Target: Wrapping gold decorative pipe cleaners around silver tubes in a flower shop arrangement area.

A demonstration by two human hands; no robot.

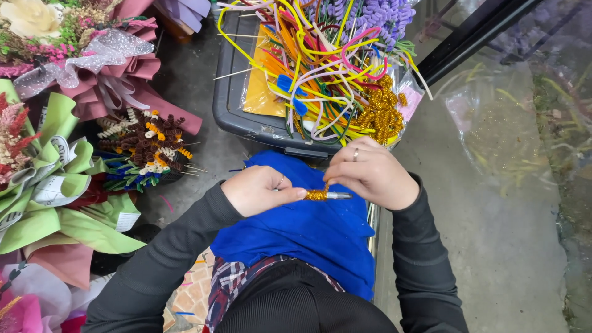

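Even, diffuse light fills the head view, bright enough that colours read strongly, with no hard shadows anywhere; only a soft dark patch sits under the grey bin [229,105] at about 11 o'clock. The centre is sharp: both the left hand [258,190] and the right hand [372,174] show crisp edges with no motion blur. Toward 3 o'clock a clear plastic sheet [505,123] catches pale glare and hazes what lies behind it, so that side looks milky and soft. Wide-angle bending curves the picture at the edges, most visibly at 9 o'clock and 1 o'clock
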